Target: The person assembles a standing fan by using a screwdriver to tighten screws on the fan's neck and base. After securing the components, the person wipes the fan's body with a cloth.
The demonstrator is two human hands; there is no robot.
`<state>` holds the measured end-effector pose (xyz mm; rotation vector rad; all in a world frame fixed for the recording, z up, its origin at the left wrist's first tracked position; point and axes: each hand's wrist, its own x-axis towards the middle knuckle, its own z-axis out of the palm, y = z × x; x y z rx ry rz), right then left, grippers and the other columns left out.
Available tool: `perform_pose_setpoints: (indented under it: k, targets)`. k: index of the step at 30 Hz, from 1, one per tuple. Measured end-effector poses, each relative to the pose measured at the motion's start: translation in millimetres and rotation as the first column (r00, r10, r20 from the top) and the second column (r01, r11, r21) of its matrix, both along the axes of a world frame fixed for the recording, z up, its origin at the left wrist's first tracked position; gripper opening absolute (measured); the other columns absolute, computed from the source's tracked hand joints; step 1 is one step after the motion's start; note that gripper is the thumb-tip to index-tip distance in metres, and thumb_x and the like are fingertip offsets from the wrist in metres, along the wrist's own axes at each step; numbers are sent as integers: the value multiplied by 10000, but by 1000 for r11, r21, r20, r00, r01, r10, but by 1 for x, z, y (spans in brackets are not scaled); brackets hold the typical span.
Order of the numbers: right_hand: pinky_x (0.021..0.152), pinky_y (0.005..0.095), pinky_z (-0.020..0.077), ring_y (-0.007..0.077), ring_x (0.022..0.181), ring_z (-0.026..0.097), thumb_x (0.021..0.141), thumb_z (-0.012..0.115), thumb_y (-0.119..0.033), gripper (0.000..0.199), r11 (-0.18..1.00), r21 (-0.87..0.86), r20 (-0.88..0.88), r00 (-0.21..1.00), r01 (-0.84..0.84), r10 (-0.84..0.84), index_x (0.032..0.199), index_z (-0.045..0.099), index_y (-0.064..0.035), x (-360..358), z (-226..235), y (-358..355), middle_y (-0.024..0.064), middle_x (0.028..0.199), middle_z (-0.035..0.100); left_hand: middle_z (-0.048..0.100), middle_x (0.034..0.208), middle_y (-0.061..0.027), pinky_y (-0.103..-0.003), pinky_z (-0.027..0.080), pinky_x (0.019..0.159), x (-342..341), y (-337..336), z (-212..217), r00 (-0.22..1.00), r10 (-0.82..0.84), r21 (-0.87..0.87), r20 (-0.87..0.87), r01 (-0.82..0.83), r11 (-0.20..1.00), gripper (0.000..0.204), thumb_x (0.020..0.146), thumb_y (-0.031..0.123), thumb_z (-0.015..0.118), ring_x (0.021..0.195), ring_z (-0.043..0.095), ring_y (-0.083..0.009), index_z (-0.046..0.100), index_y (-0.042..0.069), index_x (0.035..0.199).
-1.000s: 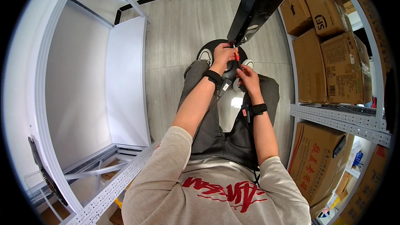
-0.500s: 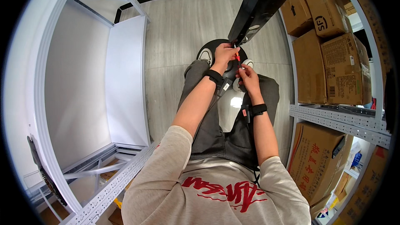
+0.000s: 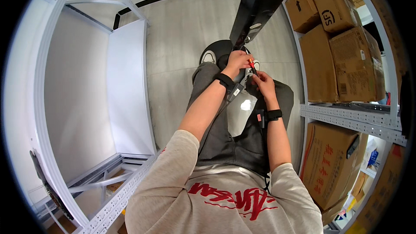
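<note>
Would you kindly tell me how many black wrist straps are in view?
2: the left strap, worn just behind the left hand, and the right strap, worn just behind the right hand.

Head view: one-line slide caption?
Left hand and right hand on a slim red-and-black tool near a black post; cardboard boxes shelved at right.

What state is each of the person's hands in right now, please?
Left hand: closed, fingers at the upper end of the red-and-black tool.
Right hand: closed, holding the tool's dark lower end.
</note>
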<state>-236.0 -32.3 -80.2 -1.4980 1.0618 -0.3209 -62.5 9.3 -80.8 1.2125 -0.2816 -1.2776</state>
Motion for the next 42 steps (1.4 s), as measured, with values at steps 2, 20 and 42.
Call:
perform_pose_setpoints:
  k: [2,20,42]
  targets:
    - [518,223,447,90,686,636,858,674,-209,325,999,-6,12,999,31,-31,1117,621,-20,-8,0,-5,26,814,661,670,965,-158,-299,554,714,-6,-8,1,1000,-12,-33,-15,11,999,249,880,184,643,810,678,-204,551,-17,994]
    - [567,211,465,67,688,613,843,704,-198,276,971,-177,102,985,158,-142,1063,668,-35,3,12,-34,30,825,677,638,1035,-136,-320,521,842,-16,-50,-6,927,231,-120,-296,-276,954,269,928,190,590,969,642,-230,556,-14,1100]
    - [561,206,449,85,714,642,921,606,-212,283,987,20,247,956,160,-160,1107,641,-2,6,-4,-41,36,846,685,637,1064,-139,-329,501,874,-16,-42,2,940,187,-145,-285,-235,961,278,914,170,610,989,633,-227,541,-26,1099]
